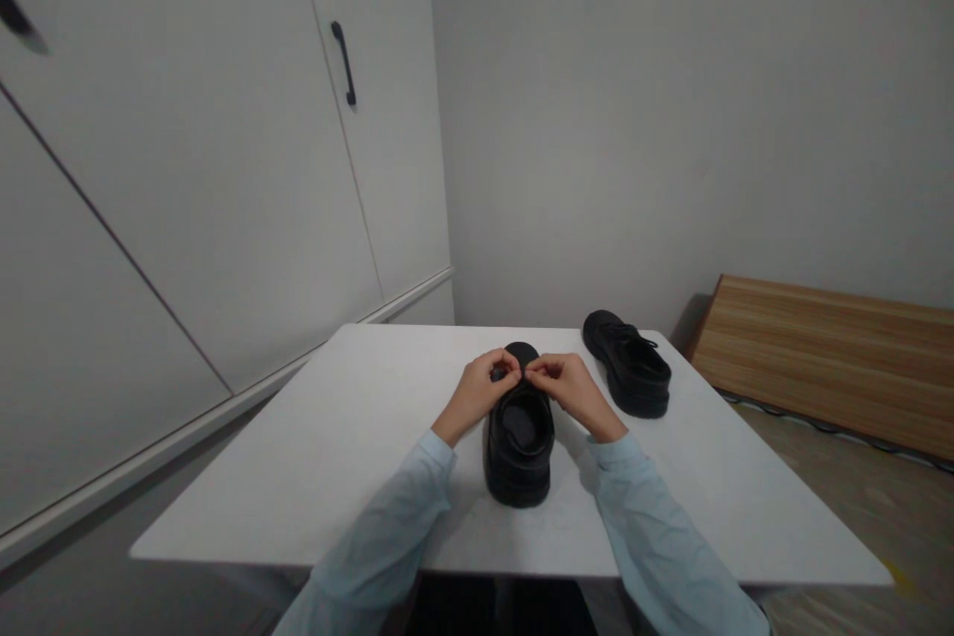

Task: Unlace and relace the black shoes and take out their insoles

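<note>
No brand or writing can be read on either black shoe. The near shoe (519,437) is set mid-counter (350,437), heel toward the camera. Fingers of the left hand (481,390) and right hand (570,386) are pinched together over its laces. A second shoe (627,363) is stood apart at right; a wooden board (827,358) is leaned beyond.

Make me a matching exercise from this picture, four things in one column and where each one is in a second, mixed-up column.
Column one:
1. left hand
2. right hand
3. near shoe
4. far shoe

Column two:
A. lies alone toward the table's far right corner
B. on the left side of the near shoe's front, fingers pinched there
C. between both hands, heel toward the person
D. on the right side of the near shoe's front, fingers pinched there

Pairs: 1-B, 2-D, 3-C, 4-A
</note>
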`<state>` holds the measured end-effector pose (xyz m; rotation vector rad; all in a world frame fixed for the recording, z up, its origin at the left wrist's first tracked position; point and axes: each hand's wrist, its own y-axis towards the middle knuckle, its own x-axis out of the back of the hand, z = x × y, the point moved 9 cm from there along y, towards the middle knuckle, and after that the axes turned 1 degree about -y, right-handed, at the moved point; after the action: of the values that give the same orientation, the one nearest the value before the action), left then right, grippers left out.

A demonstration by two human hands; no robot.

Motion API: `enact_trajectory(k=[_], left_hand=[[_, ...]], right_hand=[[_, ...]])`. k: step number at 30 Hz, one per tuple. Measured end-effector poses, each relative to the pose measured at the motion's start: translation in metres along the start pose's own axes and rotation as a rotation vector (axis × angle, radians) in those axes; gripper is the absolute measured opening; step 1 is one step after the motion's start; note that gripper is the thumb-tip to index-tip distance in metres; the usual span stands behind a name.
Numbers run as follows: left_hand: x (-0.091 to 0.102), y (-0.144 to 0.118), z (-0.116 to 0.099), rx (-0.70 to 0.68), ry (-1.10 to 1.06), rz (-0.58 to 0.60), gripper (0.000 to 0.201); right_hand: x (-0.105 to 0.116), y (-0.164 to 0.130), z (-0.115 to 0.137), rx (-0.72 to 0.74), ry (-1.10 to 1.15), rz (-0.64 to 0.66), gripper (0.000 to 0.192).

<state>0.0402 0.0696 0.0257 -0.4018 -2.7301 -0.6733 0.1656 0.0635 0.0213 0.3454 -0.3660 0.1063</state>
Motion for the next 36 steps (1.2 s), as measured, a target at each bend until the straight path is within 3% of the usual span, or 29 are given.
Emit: enact_trajectory(k=[12, 27, 36], left_hand=[[0.001, 0.000, 0.005, 0.047, -0.065, -0.031, 0.008], [-0.006, -0.003, 0.025, 0.275, -0.280, 0.004, 0.011], [-0.002, -0.002, 0.038, 0.312, -0.213, 0.044, 0.011]], right_hand=[[-0.004, -0.005, -0.005, -0.186, 0.166, 0.052, 0.015], [-0.002, -0.003, -0.020, -0.258, 0.310, 0.050, 0.007], [-0.004, -0.005, -0.023, -0.289, 0.316, 0.141, 0.009]])
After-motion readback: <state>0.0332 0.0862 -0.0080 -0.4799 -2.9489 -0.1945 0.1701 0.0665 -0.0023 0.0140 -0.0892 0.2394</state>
